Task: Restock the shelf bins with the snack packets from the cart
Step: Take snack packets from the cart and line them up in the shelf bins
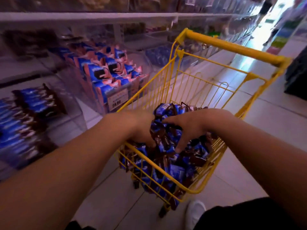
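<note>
You were at the gathering step: your left hand (pixel 141 128) and right hand (pixel 187 128), fingers spread and curled, clutched a bunch of blue snack packets (pixel 163 135) in the yellow cart (pixel 230 47); next, likely carry them left to the clear shelf bin (pixel 73 103).

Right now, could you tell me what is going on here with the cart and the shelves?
A person is reaching into a yellow cart with both hands. The left hand and right hand are gathering a bunch of blue and brown snack packets from the pile inside, fingers curled around them from either side. The clear shelf bins to the left already hold rows of similar blue packets. The bunch is still over the cart, not yet moved to a bin.
</note>
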The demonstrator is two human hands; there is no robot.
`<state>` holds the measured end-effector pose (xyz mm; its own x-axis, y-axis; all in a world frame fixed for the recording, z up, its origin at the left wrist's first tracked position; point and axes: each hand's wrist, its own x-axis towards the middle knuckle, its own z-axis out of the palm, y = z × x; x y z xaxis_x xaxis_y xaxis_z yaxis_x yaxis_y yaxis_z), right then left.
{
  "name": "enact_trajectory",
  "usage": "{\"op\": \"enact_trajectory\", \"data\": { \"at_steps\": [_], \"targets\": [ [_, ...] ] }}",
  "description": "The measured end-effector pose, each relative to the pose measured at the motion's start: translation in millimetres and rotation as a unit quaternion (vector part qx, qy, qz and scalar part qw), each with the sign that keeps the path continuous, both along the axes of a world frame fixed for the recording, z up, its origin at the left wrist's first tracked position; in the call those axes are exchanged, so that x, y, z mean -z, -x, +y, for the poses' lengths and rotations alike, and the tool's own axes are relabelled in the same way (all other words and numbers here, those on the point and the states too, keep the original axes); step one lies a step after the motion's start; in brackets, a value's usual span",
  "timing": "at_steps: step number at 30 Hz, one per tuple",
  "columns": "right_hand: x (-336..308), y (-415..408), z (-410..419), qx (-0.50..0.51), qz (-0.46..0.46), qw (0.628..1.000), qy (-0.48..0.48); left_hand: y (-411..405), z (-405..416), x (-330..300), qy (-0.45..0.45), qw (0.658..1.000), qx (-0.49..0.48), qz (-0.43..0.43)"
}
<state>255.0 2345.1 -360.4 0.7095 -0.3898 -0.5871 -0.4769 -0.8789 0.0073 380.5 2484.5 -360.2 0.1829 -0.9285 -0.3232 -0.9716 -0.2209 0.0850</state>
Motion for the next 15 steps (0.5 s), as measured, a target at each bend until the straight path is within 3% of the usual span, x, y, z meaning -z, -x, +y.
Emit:
{"op": "enact_trajectory", "data": {
  "at_steps": [3,5,7,11,15],
  "targets": [
    [4.4,-12.9,-0.3,-0.029,0.000,0.998,-0.048,-0.3,-12.0,20.8,-0.221,0.974,0.033,-0.023],
    [8.3,-20.9,1.2,-0.056,0.015,0.998,-0.040,0.8,-16.7,29.6,-0.286,0.955,0.044,-0.068],
    [11.8,-26.3,9.5,-0.082,0.040,0.995,-0.031,2.9,-20.0,32.1,-0.285,0.952,0.059,-0.096],
    [13.0,-30.5,22.6,-0.087,0.023,0.993,-0.071,3.6,-23.0,28.6,-0.266,0.961,0.057,-0.057],
    [25.4,-31.1,39.6,-0.111,0.055,0.989,-0.076,-3.6,-17.5,17.6,-0.197,0.978,0.043,-0.056]
  ]
}}
